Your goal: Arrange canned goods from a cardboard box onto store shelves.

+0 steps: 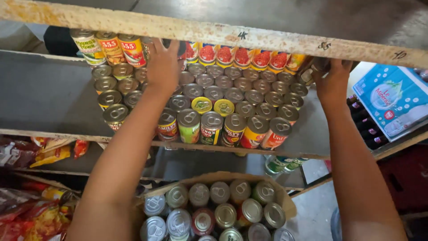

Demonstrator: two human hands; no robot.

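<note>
Left hand (162, 67) spread flat on cans (214, 96) far back on shelf (53, 96). Right hand (332, 80) at row's right end, fingers curled round a can (317, 67). Bare shelf either side; plank (223, 33) close overhead.

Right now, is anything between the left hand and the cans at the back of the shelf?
Nothing visible. The left hand already rests on the back cans. The rusty shelf edge above hides its fingertips. The right hand holds a can at the right end.

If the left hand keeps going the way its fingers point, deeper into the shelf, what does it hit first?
Probably the back row of upright cans just beyond the left hand; its fingertips look at or almost on them, though depth is unclear.
</note>
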